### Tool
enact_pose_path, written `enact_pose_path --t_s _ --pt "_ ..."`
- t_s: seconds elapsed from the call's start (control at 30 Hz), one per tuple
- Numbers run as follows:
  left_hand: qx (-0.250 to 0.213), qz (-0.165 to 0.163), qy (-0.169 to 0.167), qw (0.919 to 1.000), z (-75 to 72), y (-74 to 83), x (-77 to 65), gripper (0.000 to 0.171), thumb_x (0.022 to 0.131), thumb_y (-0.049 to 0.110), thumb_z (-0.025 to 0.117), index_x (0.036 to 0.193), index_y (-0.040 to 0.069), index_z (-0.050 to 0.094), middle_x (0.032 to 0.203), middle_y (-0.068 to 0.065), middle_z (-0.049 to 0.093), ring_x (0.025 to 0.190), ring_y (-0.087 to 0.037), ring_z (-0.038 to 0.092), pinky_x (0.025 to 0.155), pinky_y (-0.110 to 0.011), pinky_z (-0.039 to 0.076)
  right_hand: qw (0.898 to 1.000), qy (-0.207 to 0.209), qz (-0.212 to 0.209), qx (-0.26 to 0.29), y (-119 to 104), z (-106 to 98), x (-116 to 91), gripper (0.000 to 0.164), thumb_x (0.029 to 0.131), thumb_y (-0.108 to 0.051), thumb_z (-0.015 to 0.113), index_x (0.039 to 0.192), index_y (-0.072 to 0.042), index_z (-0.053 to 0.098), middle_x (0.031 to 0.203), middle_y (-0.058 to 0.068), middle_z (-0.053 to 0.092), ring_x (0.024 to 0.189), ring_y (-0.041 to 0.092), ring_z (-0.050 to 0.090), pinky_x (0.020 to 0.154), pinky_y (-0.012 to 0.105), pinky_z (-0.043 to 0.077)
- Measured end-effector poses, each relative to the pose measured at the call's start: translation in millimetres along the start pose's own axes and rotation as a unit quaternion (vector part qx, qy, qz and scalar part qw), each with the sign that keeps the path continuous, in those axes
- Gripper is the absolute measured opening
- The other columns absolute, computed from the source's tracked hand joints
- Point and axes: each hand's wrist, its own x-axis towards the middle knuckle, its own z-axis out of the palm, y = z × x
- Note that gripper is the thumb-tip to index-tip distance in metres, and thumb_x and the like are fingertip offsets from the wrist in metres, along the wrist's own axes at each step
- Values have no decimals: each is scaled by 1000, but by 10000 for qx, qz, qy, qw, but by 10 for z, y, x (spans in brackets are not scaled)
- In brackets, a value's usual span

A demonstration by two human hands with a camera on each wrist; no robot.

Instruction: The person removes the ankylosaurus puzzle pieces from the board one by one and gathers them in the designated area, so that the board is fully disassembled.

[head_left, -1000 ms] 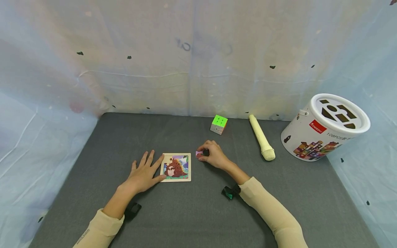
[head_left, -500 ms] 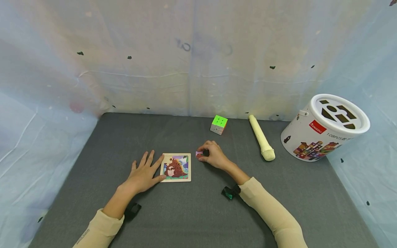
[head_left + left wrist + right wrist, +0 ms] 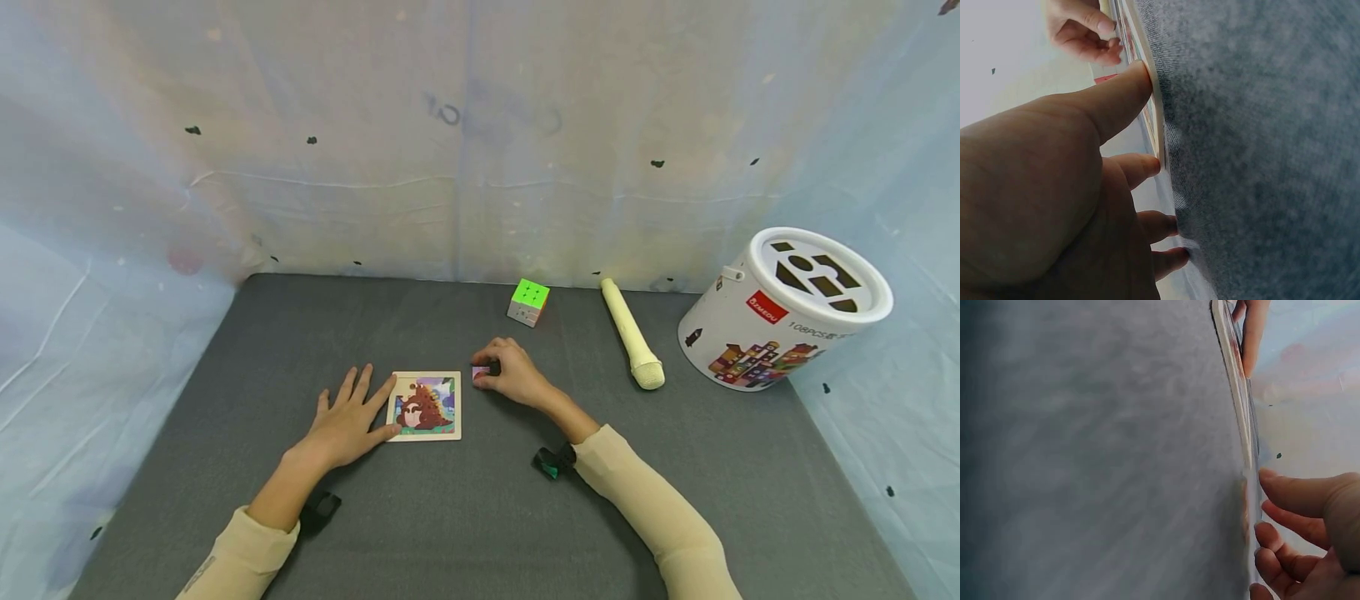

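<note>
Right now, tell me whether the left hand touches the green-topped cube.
No, the left hand touches the left edge of the framed puzzle, apart from the green-topped cube.

The place looks like a small curtained booth arranged for filming at a table; what building surrounds it cannot be told. Pale, creased sheeting (image 3: 375, 208), marked with small dark spots, hangs behind the far edge and encloses the left and right sides. Inside, a table (image 3: 442, 525) has a dark gray, cloth-like surface. A green-topped puzzle cube (image 3: 528, 302), a cream toy microphone (image 3: 633, 337) and, far right, a printed bucket (image 3: 738, 329) suggest staged props.
</note>
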Motion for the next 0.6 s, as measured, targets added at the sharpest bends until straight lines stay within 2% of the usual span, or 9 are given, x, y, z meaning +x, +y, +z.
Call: enact_pose_path --t_s 0.27,0.43,0.6 --pt "-15 1 -20 10000 0 -7 1 80 96 50 62 159 15 28 161 -29 15 147 -50 9 103 -80 13 9969 -517 -597 -10 -254 123 225 23 86 -9 79 109 -7 76 107 8 60 93 27 46 82 39 31" --pt "4 0 -68 10000 2 -15 7 80 96 51 61 159 16 27 162 -28 14 148 -50 8 103 -80 13 9931 -921 -654 -311 -414 237 368 22 88 -14 78 111 -11 77 111 6 58 101 24 47 84 39 31" --pt "30 0 -92 10000 10 -30 16 80 96 53 60 160 16 27 162 -28 13 148 -50 7 103 -80 13 9882 -1160 -743 -666 -510 323 452 23 88 -19 79 110 -14 77 113 5 56 101 21 46 83 38 33"
